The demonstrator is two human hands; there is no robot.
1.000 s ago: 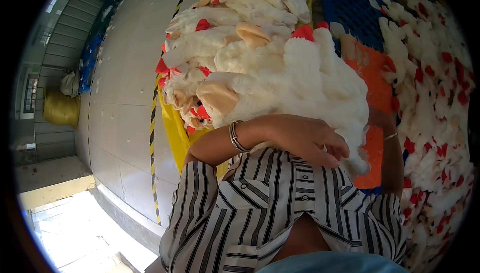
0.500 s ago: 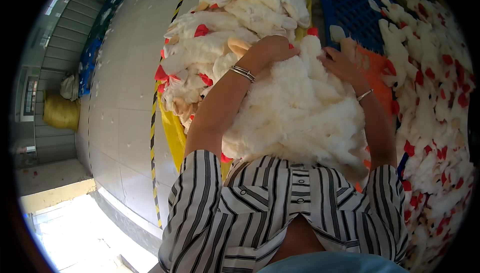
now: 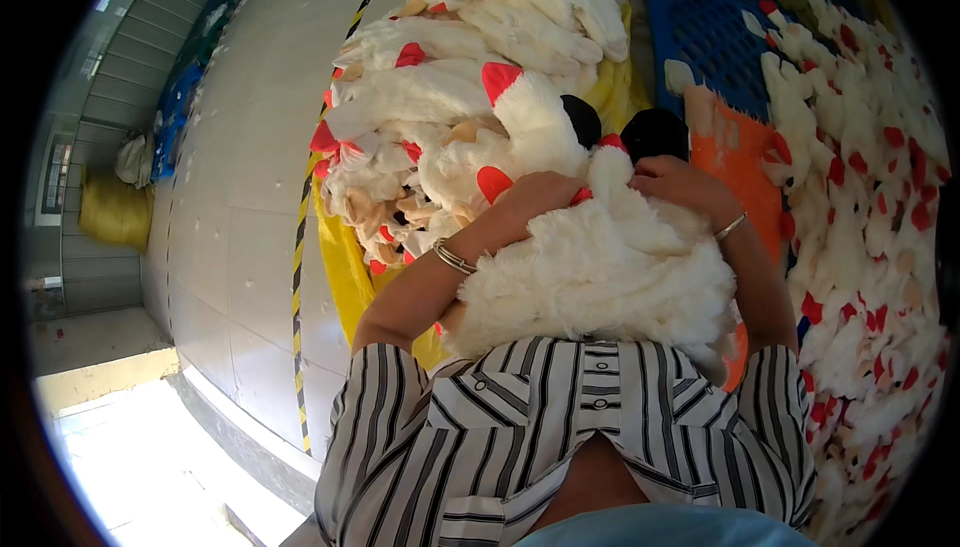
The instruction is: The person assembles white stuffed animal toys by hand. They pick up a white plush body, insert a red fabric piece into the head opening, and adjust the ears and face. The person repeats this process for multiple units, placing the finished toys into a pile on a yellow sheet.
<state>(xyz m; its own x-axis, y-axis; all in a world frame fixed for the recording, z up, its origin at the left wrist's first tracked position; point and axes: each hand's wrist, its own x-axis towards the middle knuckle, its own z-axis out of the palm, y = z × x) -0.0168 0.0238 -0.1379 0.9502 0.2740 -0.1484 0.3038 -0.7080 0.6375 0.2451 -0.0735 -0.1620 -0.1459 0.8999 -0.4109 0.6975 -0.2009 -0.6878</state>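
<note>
On my lap lies a bundle of fluffy white plush skin (image 3: 600,272) with small red tips along its far edge. My left hand (image 3: 545,195) is closed on that far edge beside a red tip, its fingertips partly sunk in the pile. Across from it, my right hand (image 3: 685,187) pinches the same edge with curled fingers, near an upright white fold. How many pieces make up the bundle, I cannot tell. Just past my left hand rests another white plush piece (image 3: 540,122) with a bright red end.
A heap of white plush skins (image 3: 430,97) with red parts lies on yellow sheeting (image 3: 350,277) at left. At right are another large heap (image 3: 860,207), an orange sack (image 3: 735,152) and a blue plastic pallet (image 3: 710,37). Two black rounded shapes (image 3: 655,134) show beyond my hands.
Both hands have come nearer to my body, drawing the plush bundle's far edge with them. The red-ended piece and the black rounded shapes beyond are now uncovered.
</note>
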